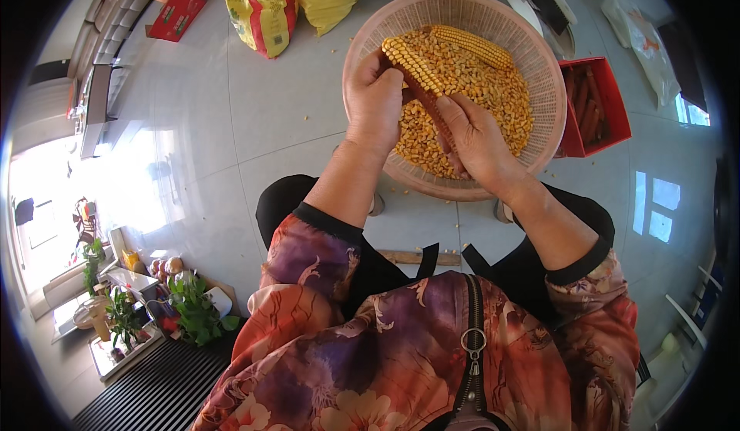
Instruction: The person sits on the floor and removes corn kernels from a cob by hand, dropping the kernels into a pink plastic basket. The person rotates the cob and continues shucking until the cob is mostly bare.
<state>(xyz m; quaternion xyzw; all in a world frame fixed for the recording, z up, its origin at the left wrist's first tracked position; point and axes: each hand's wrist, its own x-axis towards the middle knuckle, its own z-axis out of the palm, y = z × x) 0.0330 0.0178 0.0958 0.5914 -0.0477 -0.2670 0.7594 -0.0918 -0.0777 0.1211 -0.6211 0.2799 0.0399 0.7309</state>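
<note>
A partly shelled corn cob (411, 68) is held between both hands above a round pink plastic basket (548, 136). My left hand (374, 93) grips its upper part, where rows of yellow kernels remain. Around the bare reddish lower part closes my right hand (475, 142). Loose corn kernels (491, 99) fill much of the basket below. Another corn cob (474, 45), covered in kernels, lies on them near the basket's far side. Some of the kernels and part of the held cob are hidden by my hands.
Right of the basket, a red box (618, 113) holds several bare cobs (589, 107). Two yellow sacks (260, 12) stand at the far left of the basket. Scattered kernels lie on the grey tiled floor (289, 113). Potted plants (196, 309) stand at lower left.
</note>
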